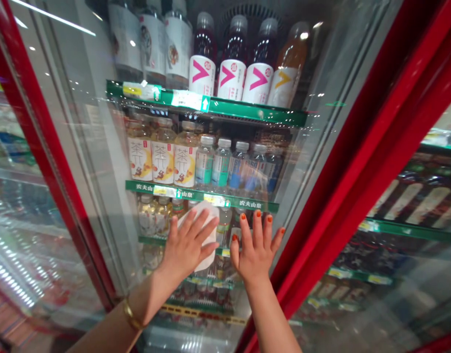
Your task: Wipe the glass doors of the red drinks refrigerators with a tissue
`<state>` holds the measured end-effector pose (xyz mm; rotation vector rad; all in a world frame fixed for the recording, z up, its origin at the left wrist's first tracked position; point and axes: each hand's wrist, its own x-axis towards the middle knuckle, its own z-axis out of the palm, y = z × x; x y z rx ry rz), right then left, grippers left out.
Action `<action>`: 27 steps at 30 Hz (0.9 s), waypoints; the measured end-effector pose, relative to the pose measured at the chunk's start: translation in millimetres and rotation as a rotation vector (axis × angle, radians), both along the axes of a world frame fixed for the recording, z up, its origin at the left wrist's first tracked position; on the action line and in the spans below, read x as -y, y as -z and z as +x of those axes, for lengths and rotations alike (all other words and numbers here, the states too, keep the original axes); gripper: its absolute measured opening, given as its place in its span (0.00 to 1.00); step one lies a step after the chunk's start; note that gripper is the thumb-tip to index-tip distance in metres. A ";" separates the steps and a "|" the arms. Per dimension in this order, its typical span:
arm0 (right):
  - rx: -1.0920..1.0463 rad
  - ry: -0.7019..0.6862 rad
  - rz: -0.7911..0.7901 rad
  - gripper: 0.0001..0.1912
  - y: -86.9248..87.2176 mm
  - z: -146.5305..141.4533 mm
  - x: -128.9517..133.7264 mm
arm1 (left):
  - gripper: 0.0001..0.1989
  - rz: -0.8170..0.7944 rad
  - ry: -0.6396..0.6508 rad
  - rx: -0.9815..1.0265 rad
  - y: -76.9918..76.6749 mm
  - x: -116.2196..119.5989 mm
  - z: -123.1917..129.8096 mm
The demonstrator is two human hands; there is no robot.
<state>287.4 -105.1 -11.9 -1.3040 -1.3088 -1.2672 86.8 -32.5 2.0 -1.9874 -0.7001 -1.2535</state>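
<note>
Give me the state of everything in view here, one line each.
Glass door: shut, red-framed.
White cloth: flat against the glass.
Left hand: open, pressing the cloth.
Right hand: open, empty, palm on the glass.
Tea bottles: upright on a shelf behind the glass.

bright, glare on glass, warped edges

White folded cloth: soft, irregular outline, upright; pressed flat against the glass beneath the left hand, fingers spread across it; glass door of a drinks cooler: tall single pane, red-framed, closed, streaked with reflections; right hand: bare, palm toward the pane, fingers spread, just beside the cloth, holding nothing.
</note>
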 end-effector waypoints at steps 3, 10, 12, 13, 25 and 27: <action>0.001 -0.003 -0.002 0.42 -0.3 -1.2 -0.4 | 0.40 -0.039 -0.069 0.066 19.7 -14.2 -47.4; -0.003 -0.113 0.038 0.41 1.9 4.2 0.4 | 0.41 -0.148 0.004 0.228 -73.3 -16.9 -4.0; -0.011 -0.149 0.069 0.41 3.1 6.5 0.5 | 0.38 -0.048 0.075 0.036 -56.5 -6.6 21.8; -0.015 -0.163 0.083 0.41 3.7 7.2 0.4 | 0.35 -0.012 0.104 -0.047 -43.0 -3.7 26.3; -0.037 -0.259 0.181 0.39 11.5 10.1 0.3 | 0.35 -0.103 0.241 -0.038 -67.9 16.5 73.3; -0.041 -0.269 0.185 0.39 14.9 12.6 0.2 | 0.30 -0.179 0.360 -0.162 -36.5 19.5 73.4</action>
